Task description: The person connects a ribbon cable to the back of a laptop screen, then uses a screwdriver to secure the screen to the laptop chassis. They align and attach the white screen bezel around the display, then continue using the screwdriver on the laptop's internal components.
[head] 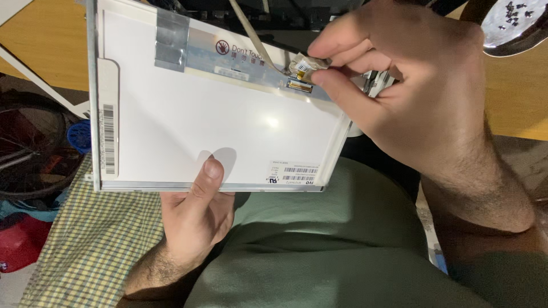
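Head camera looks down on a person seated at a wooden desk (508, 97), holding a flat white screen panel (228, 114) with its back side up over the lap. The left hand (194, 222) grips the panel at its near edge: the thumb lies flat on the white back and the other fingers are curled under, so the hand is clamped on the panel. The right hand (411, 91) reaches in from the right to the panel's far edge. Its thumb and forefinger are pinched together on a small piece of yellowish tape (305, 65) that sits on the end of a thin flat cable (251, 37), just above a small dark connector (299, 85) on the panel. A silver foil strip (171, 40) covers part of the top left of the panel, and barcode stickers (299, 173) sit near the lower right corner. A metal dish (514, 40) with small dark screws rests on the desk at the top right. A checked cloth (97, 245) lies at lower left, beside the person's green trousers (319, 251).
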